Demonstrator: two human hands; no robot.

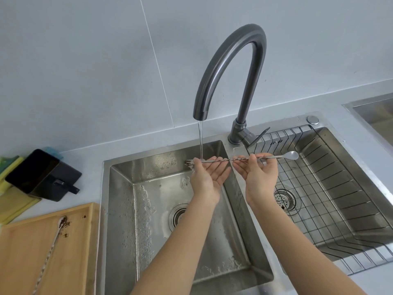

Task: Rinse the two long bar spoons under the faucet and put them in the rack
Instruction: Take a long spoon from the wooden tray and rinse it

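Now both hands, left (209, 175) and right (258, 174), palms up (fingers loosely curled), pinching one bar spoon (240, 159) level under the faucet (229, 67) stream.

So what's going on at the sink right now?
A person is rinsing one long bar spoon under the running faucet, holding it level with the left hand and right hand over the left basin. A second, still dirty spoon lies on the wooden tray. The wire rack in the right basin holds nothing yet.

Rack (331, 201) in basin right of faucet (231, 81)
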